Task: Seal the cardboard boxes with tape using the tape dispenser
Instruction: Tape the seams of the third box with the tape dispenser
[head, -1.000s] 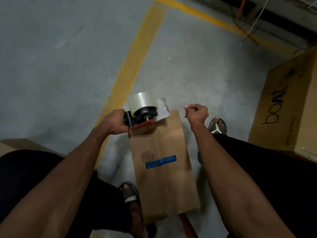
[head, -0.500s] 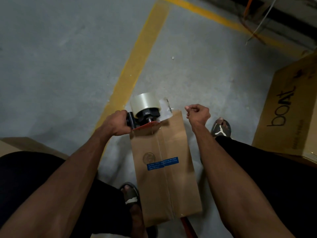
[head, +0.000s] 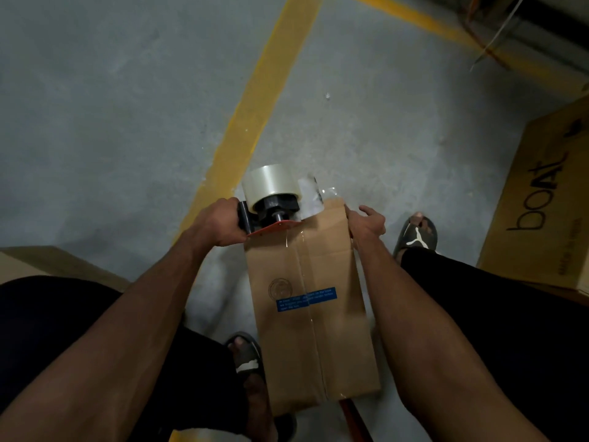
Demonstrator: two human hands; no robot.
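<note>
A long narrow cardboard box with a blue label lies on the floor between my feet. Clear tape runs along its centre seam. My left hand grips the black handle of the tape dispenser, whose clear roll and red plate sit at the box's far left corner. A loose flap of tape stands up past the far edge. My right hand rests against the far right corner of the box, fingers loosely curled, thumb on the edge.
A large brown box printed "boat" stands at the right. Another box corner shows at the left. Yellow lines cross the grey concrete floor. My sandalled feet flank the box.
My right hand has dropped from a raised fist beside the box onto its far right corner. The dispenser stays at the far end.
</note>
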